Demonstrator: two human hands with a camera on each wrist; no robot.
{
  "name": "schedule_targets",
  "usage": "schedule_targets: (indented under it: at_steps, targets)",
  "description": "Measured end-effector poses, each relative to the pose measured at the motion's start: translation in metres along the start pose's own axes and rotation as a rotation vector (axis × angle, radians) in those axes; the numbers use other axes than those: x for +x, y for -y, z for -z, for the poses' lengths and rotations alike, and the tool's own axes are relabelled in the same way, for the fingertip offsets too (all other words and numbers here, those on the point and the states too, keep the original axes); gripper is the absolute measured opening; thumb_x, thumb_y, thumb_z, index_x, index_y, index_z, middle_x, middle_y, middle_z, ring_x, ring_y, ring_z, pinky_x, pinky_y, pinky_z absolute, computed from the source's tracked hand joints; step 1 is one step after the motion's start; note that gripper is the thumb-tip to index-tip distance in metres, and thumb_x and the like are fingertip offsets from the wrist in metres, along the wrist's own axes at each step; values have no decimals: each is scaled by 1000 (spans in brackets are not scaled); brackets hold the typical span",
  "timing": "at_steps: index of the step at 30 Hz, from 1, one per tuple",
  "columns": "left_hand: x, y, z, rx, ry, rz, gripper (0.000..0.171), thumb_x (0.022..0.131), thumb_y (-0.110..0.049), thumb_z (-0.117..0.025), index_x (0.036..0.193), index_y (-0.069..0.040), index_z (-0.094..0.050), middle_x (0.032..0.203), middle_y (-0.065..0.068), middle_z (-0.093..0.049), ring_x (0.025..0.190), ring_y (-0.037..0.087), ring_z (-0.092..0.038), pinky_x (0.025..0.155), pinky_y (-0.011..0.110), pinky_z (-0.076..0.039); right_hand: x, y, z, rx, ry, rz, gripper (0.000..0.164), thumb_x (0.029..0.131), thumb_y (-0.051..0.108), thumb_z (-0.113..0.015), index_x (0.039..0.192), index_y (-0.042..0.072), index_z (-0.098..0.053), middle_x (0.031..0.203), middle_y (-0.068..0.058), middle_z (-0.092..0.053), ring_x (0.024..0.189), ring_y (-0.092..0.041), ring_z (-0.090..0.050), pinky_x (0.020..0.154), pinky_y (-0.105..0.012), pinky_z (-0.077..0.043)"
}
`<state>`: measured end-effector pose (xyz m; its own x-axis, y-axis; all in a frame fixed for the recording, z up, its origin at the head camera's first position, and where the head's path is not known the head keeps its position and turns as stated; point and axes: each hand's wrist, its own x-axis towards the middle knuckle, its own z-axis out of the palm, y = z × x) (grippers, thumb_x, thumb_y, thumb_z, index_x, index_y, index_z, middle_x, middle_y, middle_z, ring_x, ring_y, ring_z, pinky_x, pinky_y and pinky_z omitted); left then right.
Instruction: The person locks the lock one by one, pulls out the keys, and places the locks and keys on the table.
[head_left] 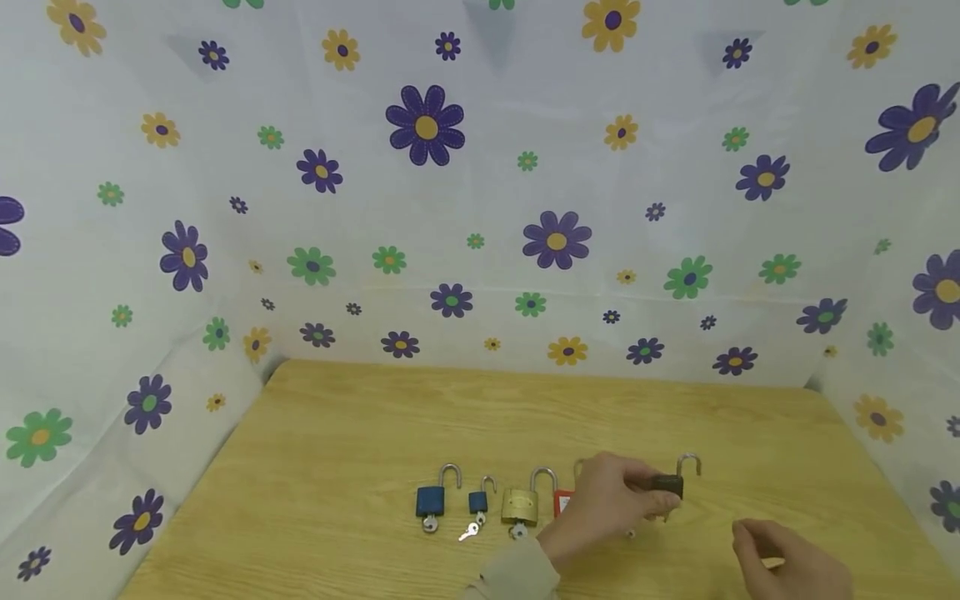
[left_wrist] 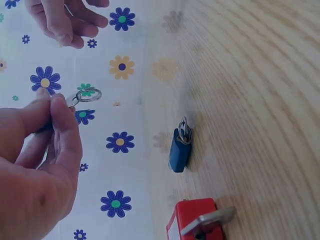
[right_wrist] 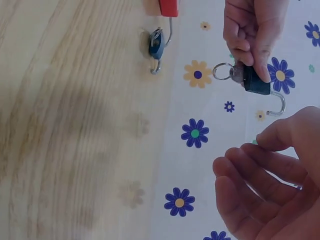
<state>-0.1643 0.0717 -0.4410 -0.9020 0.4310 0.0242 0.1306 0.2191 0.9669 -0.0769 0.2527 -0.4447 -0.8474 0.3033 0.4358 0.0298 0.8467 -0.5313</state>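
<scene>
Table beyond the padlocks (the obstacles) is free

Across the table I see padlocks lying in a row; at the left end is the first padlock; just right of it, the second padlock; then the third padlock; then the fourth padlock, partly behind the left hand; right of that, the fifth padlock; the sixth padlock is in the left hand, above the table; keys lie before the first three; the right hand is farther right, nearer the front; the cloth hangs behind and along both sides.
</scene>
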Motion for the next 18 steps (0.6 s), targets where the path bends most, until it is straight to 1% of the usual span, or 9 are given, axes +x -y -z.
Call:
schedule_targets:
  at_steps: [1,2,4,7,8,9,12,14,18]
  targets:
    - [-2,0,2,-40,-2,8,17,78,-25,-81,89,-13,-79,71,-5,-76,59,7,-68,53,33,-60,1,2,0,20,-31,19,10,81,9,-73,77,0,-77,62,-13,-74,48,-9,-62,40,-18,-50]
    - [-3,0,3,-68,-1,12,17,78,-26,-81,88,-13,-79,71,-4,-76,60,8,-69,55,36,-61,1,4,0,35,-52,30,8,80,8,-75,77,1,-77,62,-12,-74,48,-4,-61,40,-14,-48]
    - [-6,1,6,-105,-1,14,17,77,-27,-82,87,-13,-80,71,-4,-76,62,10,-69,55,35,-61,3,9,0,59,-101,46,5,78,7,-76,76,3,-77,62,-11,-74,49,1,-58,40,-7,-44]
    - [-11,3,10,-97,-4,-11,18,76,-31,-83,83,-14,-80,73,-6,-76,63,7,-68,52,25,-56,5,21,1,95,-91,49,4,81,8,-76,78,5,-78,66,-10,-75,54,2,-60,43,-8,-46]
    - [-12,3,11,-81,-1,-28,19,76,-32,-82,82,-14,-80,73,-6,-76,63,7,-67,50,19,-52,6,25,2,102,-76,52,5,82,9,-75,80,6,-78,68,-10,-76,56,-3,-62,44,-10,-48]
    - [-14,4,12,-69,1,-44,20,76,-32,-82,81,-14,-80,74,-7,-75,63,5,-67,50,17,-49,6,28,2,110,-57,60,7,84,11,-74,82,6,-78,70,-10,-76,57,-7,-64,45,-12,-50]
    - [-18,5,14,-69,4,-71,20,77,-31,-82,82,-12,-80,76,-4,-76,64,3,-66,52,16,-50,8,36,3,128,-11,85,11,88,14,-71,86,6,-78,75,-11,-77,62,-14,-67,47,-21,-55]
    - [-20,6,15,-88,9,-67,20,78,-28,-81,85,-10,-80,78,-1,-77,65,3,-67,54,17,-52,9,39,2,126,8,93,14,90,16,-70,89,5,-78,77,-11,-78,64,-19,-68,47,-26,-56]
    - [-24,6,19,-110,6,-43,20,79,-22,-81,91,-6,-80,84,2,-78,67,3,-67,58,19,-55,10,44,2,143,60,87,20,93,21,-66,93,4,-77,83,-15,-78,71,-27,-70,49,-29,-57]
